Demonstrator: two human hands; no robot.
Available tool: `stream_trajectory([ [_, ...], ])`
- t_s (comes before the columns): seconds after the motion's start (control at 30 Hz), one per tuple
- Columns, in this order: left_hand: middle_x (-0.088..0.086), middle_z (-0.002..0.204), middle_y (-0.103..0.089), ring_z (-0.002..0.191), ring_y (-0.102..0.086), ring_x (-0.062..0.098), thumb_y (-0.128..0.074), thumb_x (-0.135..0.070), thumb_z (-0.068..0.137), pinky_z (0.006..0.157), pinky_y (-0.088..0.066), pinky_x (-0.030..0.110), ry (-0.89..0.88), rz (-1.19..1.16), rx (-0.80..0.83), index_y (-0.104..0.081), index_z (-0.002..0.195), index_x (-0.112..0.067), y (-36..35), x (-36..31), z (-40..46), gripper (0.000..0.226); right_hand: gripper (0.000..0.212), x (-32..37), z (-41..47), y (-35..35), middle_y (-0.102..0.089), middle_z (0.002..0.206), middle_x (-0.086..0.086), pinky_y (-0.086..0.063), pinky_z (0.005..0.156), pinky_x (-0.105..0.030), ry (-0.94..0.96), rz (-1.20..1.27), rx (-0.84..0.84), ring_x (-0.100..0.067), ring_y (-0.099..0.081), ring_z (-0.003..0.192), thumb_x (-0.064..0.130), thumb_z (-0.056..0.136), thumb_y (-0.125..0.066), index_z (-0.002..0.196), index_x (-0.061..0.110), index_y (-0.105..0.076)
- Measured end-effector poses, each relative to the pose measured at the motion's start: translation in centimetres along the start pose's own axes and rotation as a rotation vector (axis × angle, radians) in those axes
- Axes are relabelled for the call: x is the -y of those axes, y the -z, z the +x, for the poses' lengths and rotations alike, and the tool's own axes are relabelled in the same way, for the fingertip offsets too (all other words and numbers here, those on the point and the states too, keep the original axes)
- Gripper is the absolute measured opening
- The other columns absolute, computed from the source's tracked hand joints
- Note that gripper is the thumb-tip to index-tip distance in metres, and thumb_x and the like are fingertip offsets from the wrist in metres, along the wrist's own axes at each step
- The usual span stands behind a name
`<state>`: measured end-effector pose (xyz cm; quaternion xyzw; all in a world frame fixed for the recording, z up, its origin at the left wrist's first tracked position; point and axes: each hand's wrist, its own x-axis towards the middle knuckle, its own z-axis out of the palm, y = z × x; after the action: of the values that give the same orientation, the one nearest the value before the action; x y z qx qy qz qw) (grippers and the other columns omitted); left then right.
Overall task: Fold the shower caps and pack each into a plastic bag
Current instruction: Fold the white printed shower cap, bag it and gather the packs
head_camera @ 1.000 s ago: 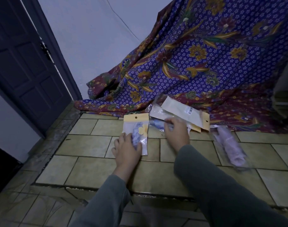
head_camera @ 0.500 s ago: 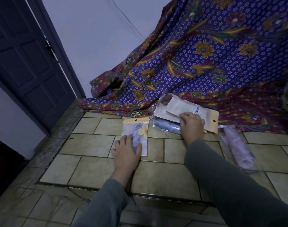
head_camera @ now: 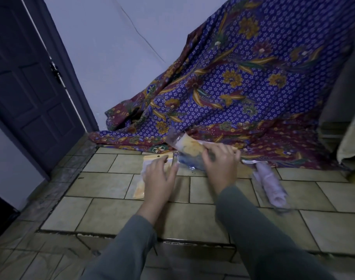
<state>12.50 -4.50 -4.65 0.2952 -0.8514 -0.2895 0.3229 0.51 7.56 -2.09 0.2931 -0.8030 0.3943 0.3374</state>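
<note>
A packed plastic bag with a yellow header (head_camera: 140,188) lies flat on the tiled floor. My left hand (head_camera: 159,175) rests on it with fingers spread. My right hand (head_camera: 221,164) grips a clear bag holding a yellow shower cap (head_camera: 187,146), lifted and tilted above the floor. Under it lies a bag with a blue cap (head_camera: 187,164), partly hidden by my right hand. A rolled lilac shower cap in clear plastic (head_camera: 270,183) lies on the floor to the right.
A purple floral batik cloth (head_camera: 243,87) drapes down to the floor behind the bags. A dark door (head_camera: 27,87) stands at the left. A raised tile step edge (head_camera: 132,234) runs across in front of me. Something pale stands at the far right (head_camera: 350,138).
My right hand has picked a bag with a yellow cap up off the pile and turned it. My left hand has stayed pressing the flat bag.
</note>
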Motion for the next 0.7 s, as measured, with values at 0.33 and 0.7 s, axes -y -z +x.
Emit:
stream_trajectory([
  [0.33,-0.001,0.087,-0.059,0.076,-0.061,0.02,-0.06,-0.016,0.087,0.076,-0.049,0.035,0.333,-0.584,-0.074,-0.045,0.117,-0.026,-1.8,-4.2,-0.2,0.036,0.012,1.8,-5.7,0.7,-0.069,0.08,0.011,-0.043,0.09,-0.044,0.084,0.288,0.29,-0.008,-0.061,0.079,0.028,0.076,-0.061,0.079,0.022,-0.071],
  [0.7,-0.009,0.096,-0.063,0.069,-0.059,0.007,-0.062,-0.014,0.084,0.063,-0.051,0.029,-0.021,-0.484,0.266,-0.045,0.119,-0.042,1.6,-2.0,0.4,0.048,0.055,-0.3,0.2,2.1,-0.055,0.11,0.007,-0.044,0.077,-0.009,-0.572,0.738,0.841,-0.006,-0.054,0.101,0.019,0.089,-0.065,0.14,0.017,-0.042],
])
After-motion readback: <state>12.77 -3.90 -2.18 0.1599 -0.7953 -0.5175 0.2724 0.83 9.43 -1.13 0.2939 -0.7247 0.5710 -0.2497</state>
